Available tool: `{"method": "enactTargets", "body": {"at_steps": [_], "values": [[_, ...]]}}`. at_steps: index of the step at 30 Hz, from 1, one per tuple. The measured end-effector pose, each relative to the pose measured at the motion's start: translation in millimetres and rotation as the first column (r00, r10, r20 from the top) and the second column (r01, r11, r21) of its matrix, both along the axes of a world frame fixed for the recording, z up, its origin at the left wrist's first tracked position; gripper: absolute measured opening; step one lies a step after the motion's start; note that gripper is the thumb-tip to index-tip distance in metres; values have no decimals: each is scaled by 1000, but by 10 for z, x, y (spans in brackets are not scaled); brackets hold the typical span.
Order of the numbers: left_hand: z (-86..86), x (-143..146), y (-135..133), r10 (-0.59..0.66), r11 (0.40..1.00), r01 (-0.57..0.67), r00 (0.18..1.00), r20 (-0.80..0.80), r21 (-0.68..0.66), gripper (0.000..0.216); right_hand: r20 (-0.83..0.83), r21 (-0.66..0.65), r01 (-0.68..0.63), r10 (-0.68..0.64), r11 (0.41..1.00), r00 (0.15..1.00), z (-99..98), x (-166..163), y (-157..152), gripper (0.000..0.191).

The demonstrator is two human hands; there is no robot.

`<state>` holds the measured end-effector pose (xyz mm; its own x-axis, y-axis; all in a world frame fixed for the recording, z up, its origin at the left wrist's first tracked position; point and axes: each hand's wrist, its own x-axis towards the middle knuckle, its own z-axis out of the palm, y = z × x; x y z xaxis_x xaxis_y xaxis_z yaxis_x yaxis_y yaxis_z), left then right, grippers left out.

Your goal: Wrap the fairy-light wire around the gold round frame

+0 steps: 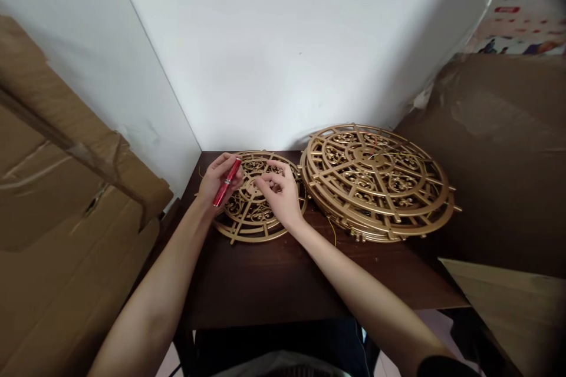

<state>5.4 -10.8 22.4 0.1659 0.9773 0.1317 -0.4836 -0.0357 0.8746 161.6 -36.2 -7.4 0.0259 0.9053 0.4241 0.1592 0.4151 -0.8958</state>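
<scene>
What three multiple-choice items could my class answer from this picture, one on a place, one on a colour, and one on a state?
1. Where does the larger stack of gold discs lie?
A. To the right of the small gold disc
B. On the floor
C. On top of the cardboard

2. What colour is the tube in the left hand?
A. Blue
B. Red
C. Green

3. How is the right hand placed?
A. Hanging off the table
B. Gripping the cardboard
C. Over the small gold disc, fingers bent toward its middle

Answers:
1 A, the stack sits on the dark table, right of the small disc.
2 B, the tube shows bright red against the fingers.
3 C, the hand covers part of the small disc's fretwork.
</scene>
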Motion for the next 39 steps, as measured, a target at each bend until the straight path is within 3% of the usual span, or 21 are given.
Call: {"method": "enactTargets", "body": {"at_steps": [4, 6, 8, 11, 14, 18, 25, 29, 32, 36, 39], "values": [[31, -58, -17, -39, 999, 37, 997, 67, 32, 20, -3, -33, 59, -59, 998, 998, -24, 35, 78, 12], [42, -93, -11, -25, 999, 24, 998, 55, 29, 19, -115, -86, -15, 5, 996, 993, -29, 41, 113, 15], [46, -124, 3, 7, 1000, -7, 1000, -5, 21, 20, -309, -164, -180, 123, 970, 943, -31, 34, 133, 19], [41, -150, 23, 21, 1000, -21, 991, -135, -2, 29, -604, -214, -441, 237, 871, 761, -32, 8, 138, 22], [34, -151, 15, -72, 996, 54, 955, -287, -72, 44, -801, -173, -597, 241, 784, 549, -25, -5, 141, 18], [35, -129, -25, -272, 959, 204, 857, -437, -197, 52, -934, -147, -652, 113, 744, 340, -18, 26, 185, 9], [31, -104, -44, -388, 922, 316, 781, -490, -225, 53, -985, -164, -673, -84, 721, 149, -10, 87, 226, 21], [17, -87, -51, -404, 915, 332, 773, -490, -231, 41, -982, -188, -653, -140, 733, 125, 4, 79, 202, 22], [14, -107, -49, -394, 919, 320, 776, -493, -231, 33, -983, -169, -654, -78, 737, 166, 7, 46, 174, 18], [1, -172, -17, -379, 925, 309, 796, -473, -222, 34, -955, -144, -632, 61, 761, 292, 42, -16, 143, 6], [-20, -190, 14, -321, 945, 260, 858, -401, -201, 29, -860, -107, -555, 203, 825, 467, 183, -50, 56, 34]]}}
